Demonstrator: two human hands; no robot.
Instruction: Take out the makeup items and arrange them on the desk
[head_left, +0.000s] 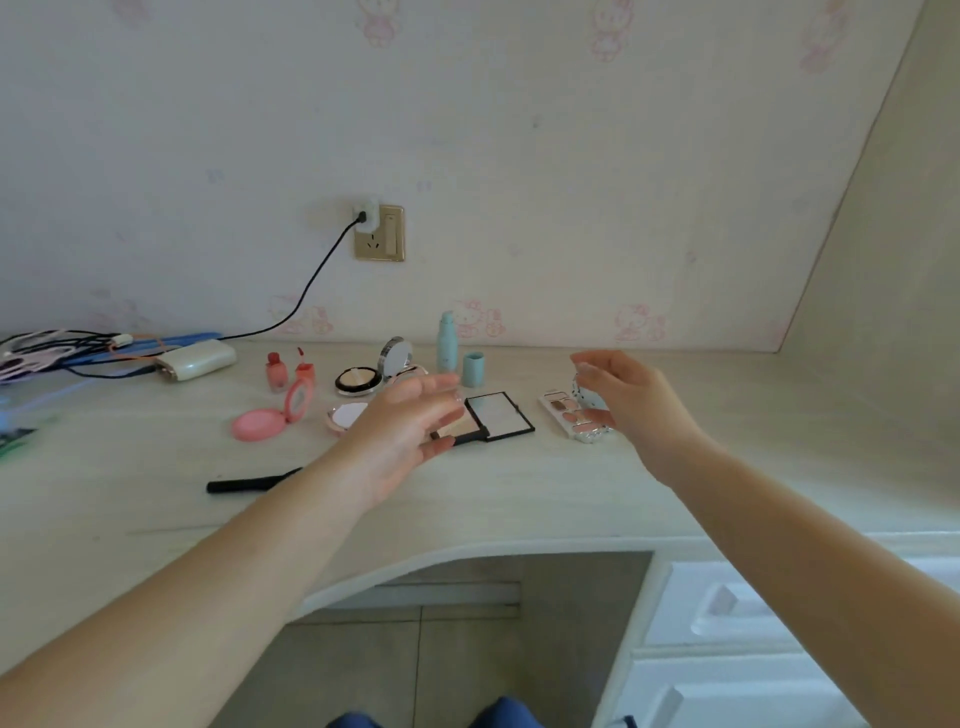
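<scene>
Holding a small pale rounded item (589, 397) between thumb and curled fingers, the right hand (628, 400) hovers above the eyeshadow palette (574, 418); the item is largely covered by the fingers and appears to be a speckled case, though this cannot be confirmed. The palette lies flat on the surface (675, 493), its long axis running from far left to near right, and its near end is partly hidden by the hand. The left hand (410, 436) is open and empty, palm facing right, fingers extended over the black compact (493, 418). That compact lies open, mirror panel to the right, its left pan partly covered. Farther left stand a pink compact (272, 418) with its lid raised, two red bottles (288, 370), and a teal bottle (445, 340) upright beside its cap (472, 369). A black pencil (249, 482) lies nearly left to right, its right end hidden by the left forearm.
</scene>
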